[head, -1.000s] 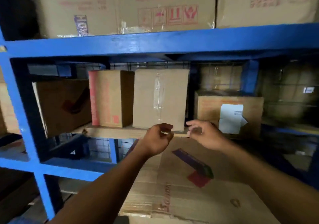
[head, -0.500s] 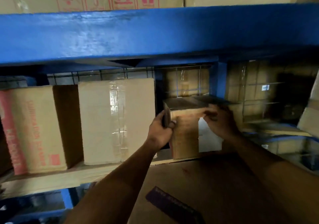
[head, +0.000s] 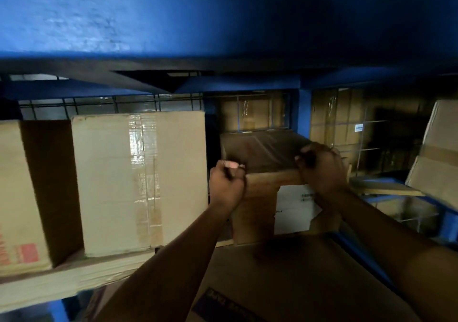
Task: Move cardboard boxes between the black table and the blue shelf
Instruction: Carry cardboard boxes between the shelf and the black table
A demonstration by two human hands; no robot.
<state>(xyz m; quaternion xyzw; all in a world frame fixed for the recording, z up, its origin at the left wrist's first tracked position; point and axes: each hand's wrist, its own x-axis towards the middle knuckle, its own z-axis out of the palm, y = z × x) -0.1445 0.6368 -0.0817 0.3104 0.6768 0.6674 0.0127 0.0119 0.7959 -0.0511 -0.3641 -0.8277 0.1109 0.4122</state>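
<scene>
A small cardboard box (head: 255, 207) with a white label on its front stands inside the blue shelf (head: 173, 24), right of centre. My left hand (head: 226, 185) grips its top left front corner. My right hand (head: 322, 170) curls over its top right front edge. Both forearms reach in from the bottom of the view. A taller taped cardboard box (head: 138, 183) stands just left of the small one, and another box with red print (head: 17, 197) is at the far left.
A large flat cardboard box (head: 285, 279) lies under my arms in the foreground. The shelf's thick blue beam hangs low overhead. A wire mesh back (head: 111, 106) closes the bay. More boxes (head: 438, 155) lean at the right behind a blue upright (head: 304, 113).
The view has moved closer into the shelf bay, under the beam. Both hands went from the tall box's base to the small labelled box and now grip its top front corners.
</scene>
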